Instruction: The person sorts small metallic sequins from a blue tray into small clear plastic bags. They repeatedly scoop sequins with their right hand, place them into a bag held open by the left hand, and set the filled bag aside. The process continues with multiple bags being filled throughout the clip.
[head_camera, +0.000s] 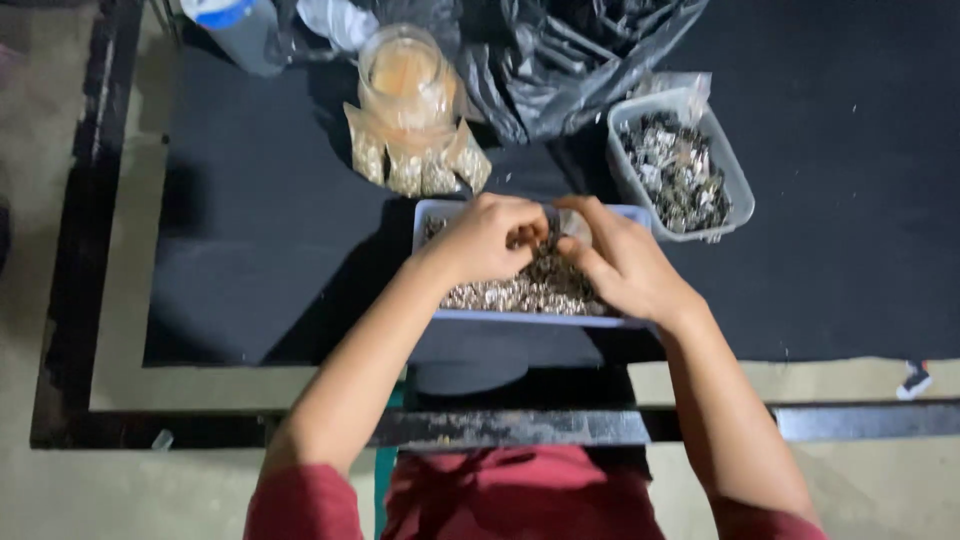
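A pale blue rectangular tray (520, 316) full of small silvery metal pieces (505, 293) lies on the black mat in front of me. Both my hands hover over it, fingertips meeting above the pile. My left hand (487, 238) is curled, pinching something small that I cannot make out. My right hand (625, 262) holds a small clear plastic bag (574, 224) between thumb and fingers next to the left hand's fingertips.
A clear tub (733, 180) of similar metal pieces stands to the right behind the tray. Several small filled bags (415, 165) lean against a clear jar (405, 75) at the back. A black plastic bag (560, 60) and a bottle (240, 30) lie farther back.
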